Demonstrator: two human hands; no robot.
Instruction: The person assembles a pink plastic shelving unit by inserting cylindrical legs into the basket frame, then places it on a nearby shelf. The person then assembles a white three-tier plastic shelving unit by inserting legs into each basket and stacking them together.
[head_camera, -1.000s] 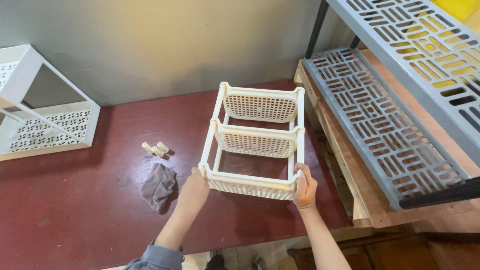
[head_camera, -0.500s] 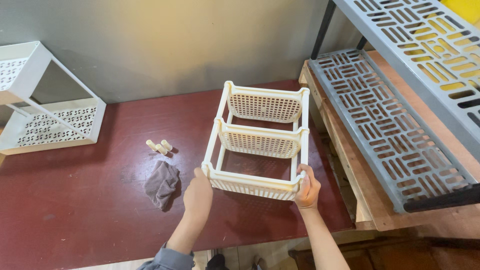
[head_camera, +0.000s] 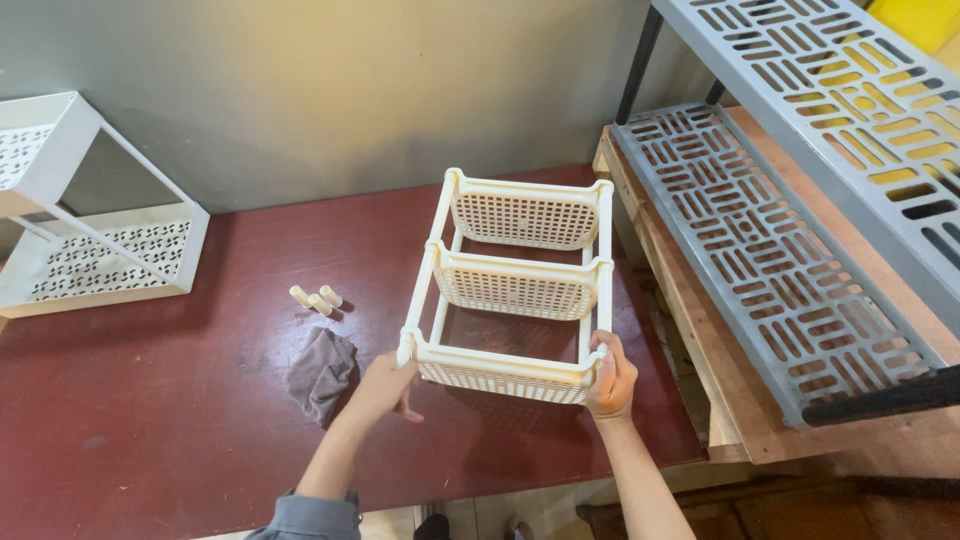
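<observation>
We hold the cream three-tier rack (head_camera: 515, 285), lying near the table's (head_camera: 150, 420) front edge: left hand (head_camera: 385, 385) and right hand (head_camera: 612, 375) clasp its nearest tier's corners. Positioning step; next needs steady, even grip.

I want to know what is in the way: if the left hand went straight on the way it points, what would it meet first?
The left hand already touches the near tier of the cream three-tier rack; pushing on, it would probably press into that near-left corner first, though depth is unclear.
</observation>
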